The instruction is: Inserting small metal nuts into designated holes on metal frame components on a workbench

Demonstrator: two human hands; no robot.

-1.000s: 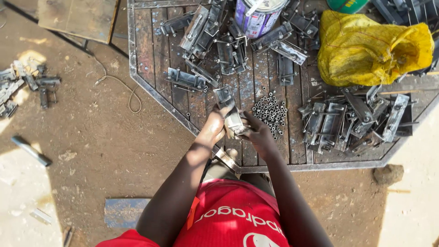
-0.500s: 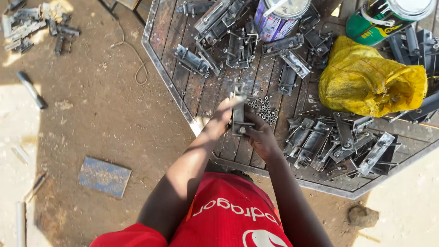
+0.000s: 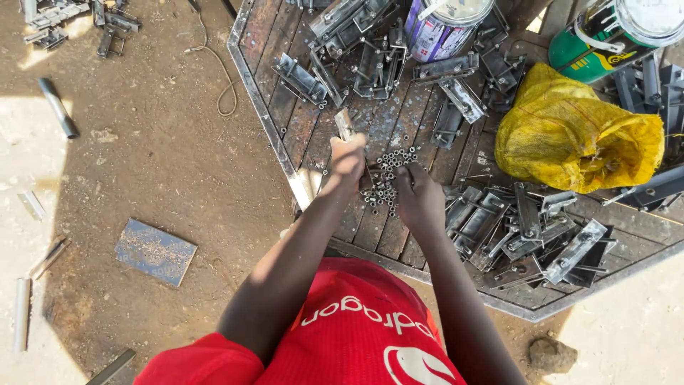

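Your left hand (image 3: 348, 161) is clenched around a flat metal latch piece (image 3: 344, 124) over the table (image 3: 265, 114); your right hand (image 3: 419, 199), fingers curled, touches the small nut pile (image 3: 388, 171) just beside it.

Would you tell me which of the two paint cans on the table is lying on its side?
The green can at the far right corner lies tilted on its side above the yellow bag; the purple can stands upright.
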